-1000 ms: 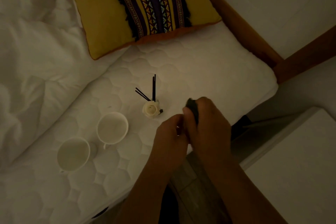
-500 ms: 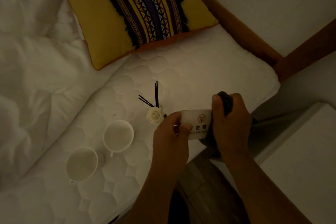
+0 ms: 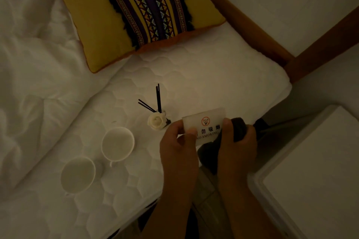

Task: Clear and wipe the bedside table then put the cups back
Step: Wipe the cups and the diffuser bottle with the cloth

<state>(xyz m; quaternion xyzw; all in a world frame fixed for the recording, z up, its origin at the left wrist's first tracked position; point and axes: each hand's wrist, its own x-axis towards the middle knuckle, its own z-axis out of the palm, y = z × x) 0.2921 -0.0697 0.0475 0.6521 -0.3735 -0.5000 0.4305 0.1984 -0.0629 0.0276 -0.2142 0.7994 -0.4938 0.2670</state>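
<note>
Two white cups stand on the mattress, one (image 3: pixel 118 143) nearer the middle and one (image 3: pixel 78 174) to its lower left. My left hand (image 3: pixel 178 147) pinches the left edge of a frosted no-smoking sign (image 3: pixel 206 122) over the bed's edge. My right hand (image 3: pixel 238 147) grips a dark cloth (image 3: pixel 240 128) pressed against the sign's right side. A small reed diffuser (image 3: pixel 157 119) with black sticks and a white flower sits just left of the sign. The white bedside table (image 3: pixel 318 176) is at the lower right.
A yellow patterned cushion (image 3: pixel 136 9) lies at the head of the bed, with a crumpled white duvet (image 3: pixel 29 83) on the left. The wooden bed frame (image 3: pixel 252 31) runs along the wall. A gap of floor (image 3: pixel 206 200) separates bed and table.
The sign was hidden behind my hands a second ago; it now faces up between them, and my right hand with the cloth has slid to its right side.
</note>
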